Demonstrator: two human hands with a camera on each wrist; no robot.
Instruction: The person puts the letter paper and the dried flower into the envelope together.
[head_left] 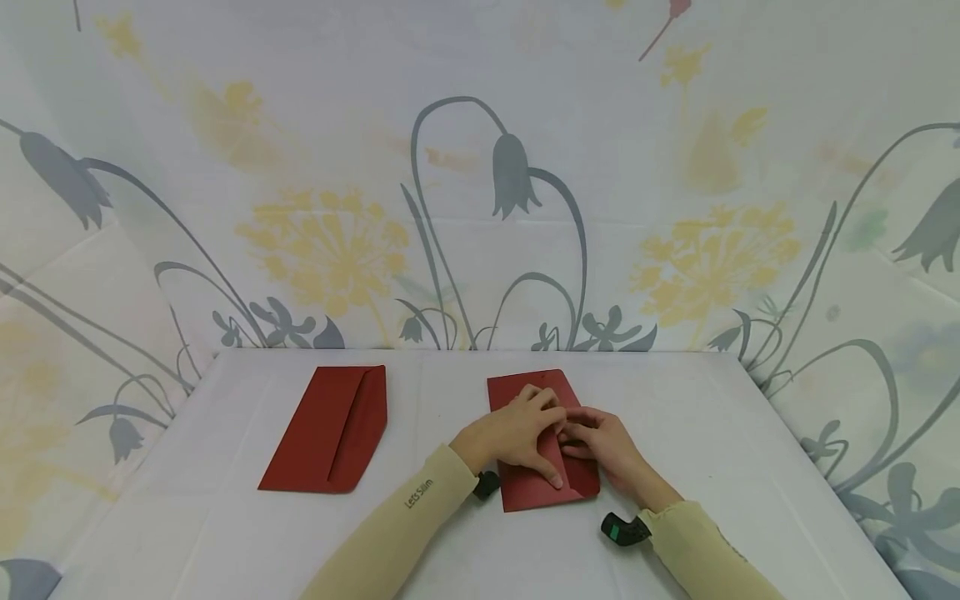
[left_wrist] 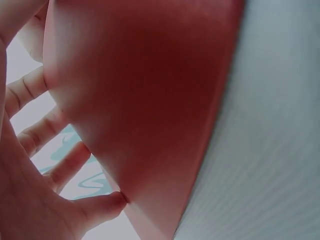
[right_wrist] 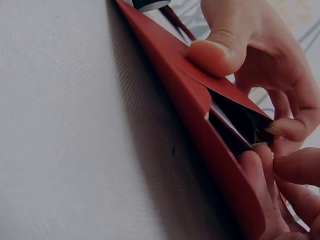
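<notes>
A red envelope point(head_left: 525, 493) lies on the white table in front of me, its flap side to the right. My left hand point(head_left: 525, 429) rests across it, fingers spread and fingertips on the paper. In the left wrist view, that hand point(left_wrist: 35, 165) touches the envelope's red face point(left_wrist: 145, 90). My right hand point(head_left: 603, 446) is at the mouth of the envelope. Seen from the right wrist, its fingers point(right_wrist: 255, 175) reach into the gaping pocket point(right_wrist: 235, 122) and pinch a thin slip with a pale greenish edge point(right_wrist: 259, 145); most of the slip is hidden.
A second red envelope point(head_left: 318, 429) lies to the left with its flap side to the right. White cloth covers the table point(head_left: 420, 542). Behind it hangs a floral curtain point(head_left: 465, 208). Black wrist cameras point(head_left: 626, 529) sit at both sleeves.
</notes>
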